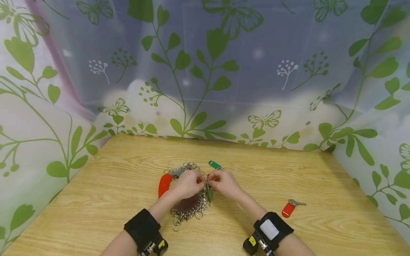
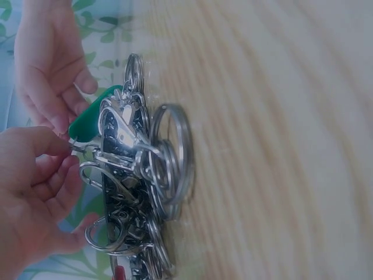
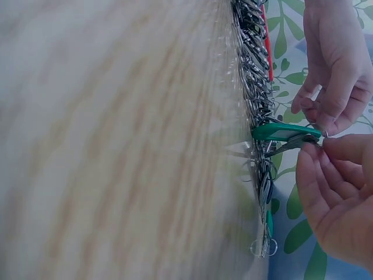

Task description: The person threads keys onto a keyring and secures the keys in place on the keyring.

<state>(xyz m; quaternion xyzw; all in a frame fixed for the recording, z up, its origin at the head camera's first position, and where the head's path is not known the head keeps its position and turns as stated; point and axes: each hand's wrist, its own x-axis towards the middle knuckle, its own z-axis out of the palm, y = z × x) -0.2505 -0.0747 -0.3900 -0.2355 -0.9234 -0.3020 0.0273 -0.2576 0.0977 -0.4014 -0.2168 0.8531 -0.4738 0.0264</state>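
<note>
Your left hand (image 1: 189, 183) and right hand (image 1: 225, 183) both seem to pinch the small ring (image 3: 324, 134), and the green tag (image 3: 285, 132) hangs long-ways down from it, about as near one hand as the other.

Black wrist bands (image 1: 142, 227); white patch (image 1: 269, 229) on right; yellow-marked cameras (image 1: 248, 247).

A wood-grain table stretches (image 1: 269, 170) from near to far. At its far edge hangs a greyish-blue and white cloth (image 1: 198, 89) printed with green leaves, stems and butterflies; patterned cloth also covers the left and right sides. On the right lies a metal key (image 1: 296, 203) with a red tag (image 1: 288, 210).
</note>
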